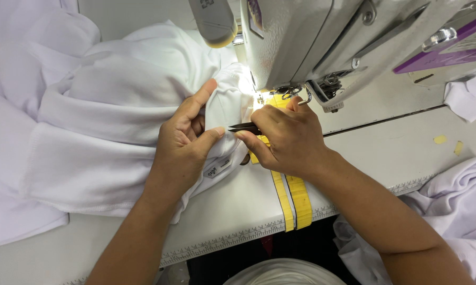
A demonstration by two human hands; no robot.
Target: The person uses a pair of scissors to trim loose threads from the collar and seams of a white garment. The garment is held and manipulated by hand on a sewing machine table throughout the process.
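under the head of a grey sewing machine, two bare hands work on a white garment.

the left hand pinches a folded edge of the garment between thumb and fingers, index finger stretched toward the needle area. the right hand is closed around small dark thread snips, their tip touching the fabric beside the left thumb. a small white rectangular label with grey print sits on the garment just below the left hand. two yellow tape strips run across the pale table, whose front edge carries a printed ruler. a purple panel is on the machine at right. more white cloth lies on the right.
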